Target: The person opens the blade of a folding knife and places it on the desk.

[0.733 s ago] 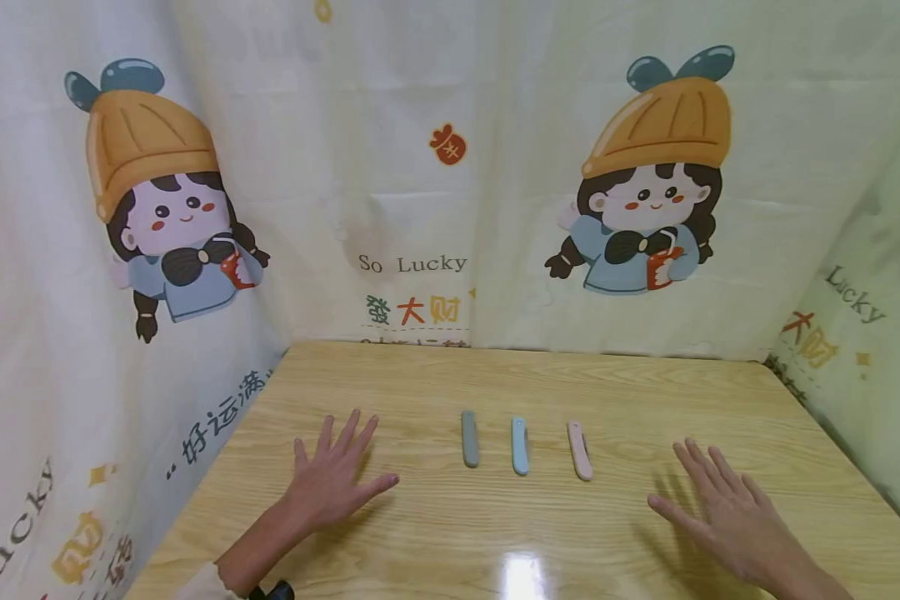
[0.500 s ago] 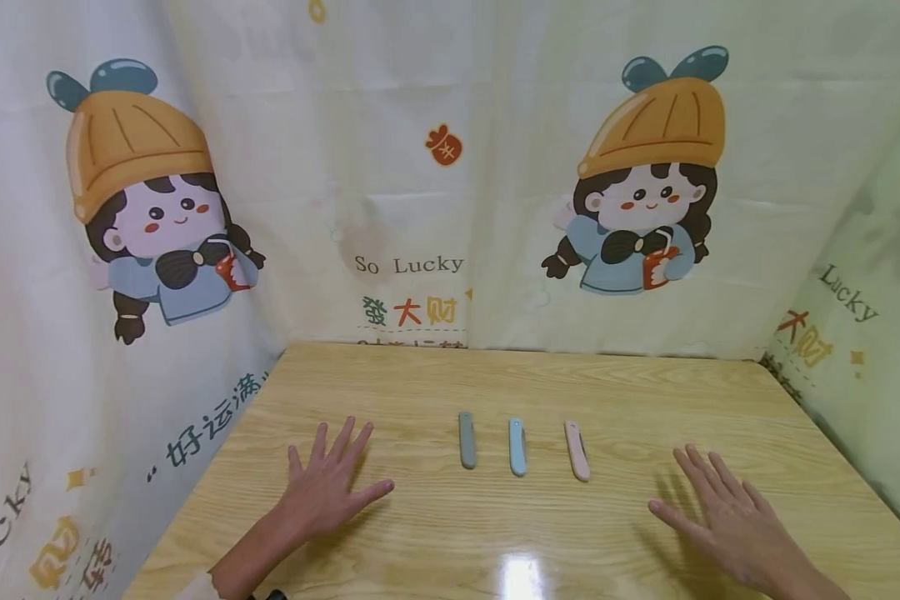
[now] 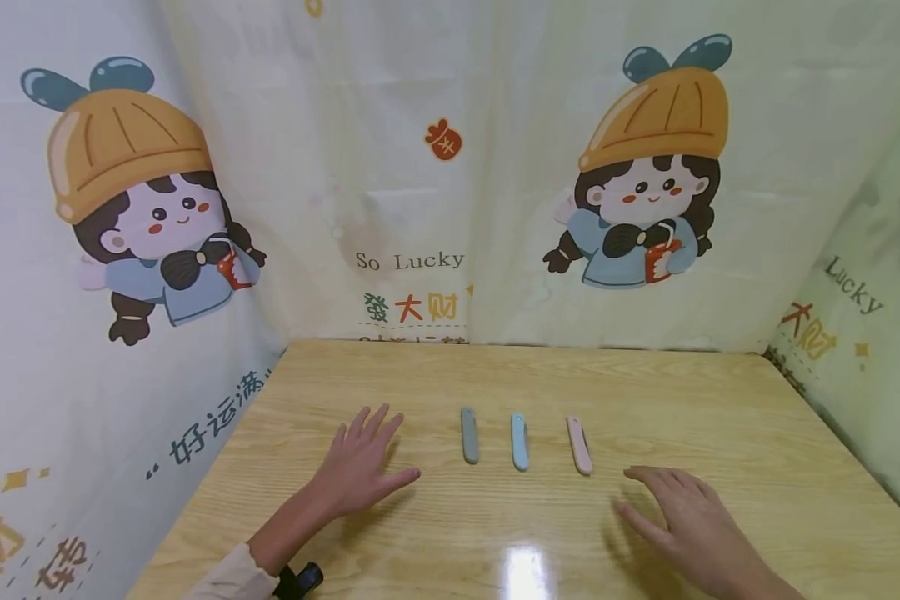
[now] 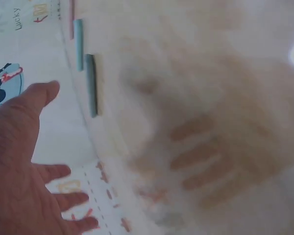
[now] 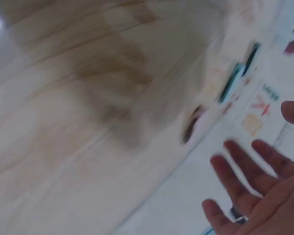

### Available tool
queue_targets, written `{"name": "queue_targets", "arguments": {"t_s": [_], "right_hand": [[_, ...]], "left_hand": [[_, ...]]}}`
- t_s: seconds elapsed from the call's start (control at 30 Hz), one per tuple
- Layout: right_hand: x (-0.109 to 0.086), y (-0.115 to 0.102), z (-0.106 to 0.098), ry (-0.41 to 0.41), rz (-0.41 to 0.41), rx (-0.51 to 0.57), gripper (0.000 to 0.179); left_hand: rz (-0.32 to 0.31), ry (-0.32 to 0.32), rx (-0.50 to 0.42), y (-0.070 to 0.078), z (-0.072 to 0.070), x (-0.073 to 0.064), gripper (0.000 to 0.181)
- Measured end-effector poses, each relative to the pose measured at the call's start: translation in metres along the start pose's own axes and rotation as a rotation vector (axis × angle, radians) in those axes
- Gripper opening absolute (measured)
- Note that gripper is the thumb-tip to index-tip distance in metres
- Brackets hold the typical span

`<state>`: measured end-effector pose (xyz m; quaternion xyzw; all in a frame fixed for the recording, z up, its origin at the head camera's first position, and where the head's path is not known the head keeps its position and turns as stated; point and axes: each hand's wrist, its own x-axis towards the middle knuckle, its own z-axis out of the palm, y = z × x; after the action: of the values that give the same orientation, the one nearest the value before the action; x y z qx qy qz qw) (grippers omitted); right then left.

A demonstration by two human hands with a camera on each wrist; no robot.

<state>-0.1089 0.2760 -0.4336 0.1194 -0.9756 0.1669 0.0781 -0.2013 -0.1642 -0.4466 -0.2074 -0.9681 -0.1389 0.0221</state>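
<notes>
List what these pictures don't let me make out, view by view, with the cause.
Left wrist view: pink tool, cut off by the top edge; left hand, cut off by the left and bottom edges.
Right wrist view: the pink tool's exact outline, blurred.
Head view: black object, partly hidden by the sleeve, identity unclear; bottom row of lettering, hidden by the tabletop's far edge.

On the table (image 3: pixel 525 518), the left folding knife (image 3: pixel 469 436), middle knife (image 3: pixel 520 442) and right knife (image 3: pixel 579 447) lie apart in one row. The left hand (image 3: pixel 363 462) is between them and the left edge, the right hand (image 3: pixel 690 523) between them and the right edge. Cloth (image 3: pixel 513 208) hangs behind the back edge.
</notes>
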Motion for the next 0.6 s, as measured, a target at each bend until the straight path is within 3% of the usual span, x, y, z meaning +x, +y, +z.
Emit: {"name": "queue_targets", "arguments": {"t_s": [0.17, 0.3, 0.47, 0.6], "right_hand": [[0.011, -0.031, 0.007, 0.016, -0.123, 0.066, 0.023], [0.017, -0.049, 0.015, 0.005, -0.228, 0.114, 0.011], [0.024, -0.065, 0.023, -0.045, -0.311, 0.157, 0.009], [0.023, -0.065, 0.024, -0.103, -0.309, 0.137, 0.009]], "left_hand": [[0.129, -0.056, -0.108, 0.016, 0.006, 0.027, 0.086], [0.207, -0.150, -0.191, 0.029, 0.025, 0.049, 0.094], [0.206, -0.186, -0.196, 0.037, 0.037, 0.071, 0.098], [0.187, -0.199, -0.197, 0.041, 0.039, 0.082, 0.095]]}}
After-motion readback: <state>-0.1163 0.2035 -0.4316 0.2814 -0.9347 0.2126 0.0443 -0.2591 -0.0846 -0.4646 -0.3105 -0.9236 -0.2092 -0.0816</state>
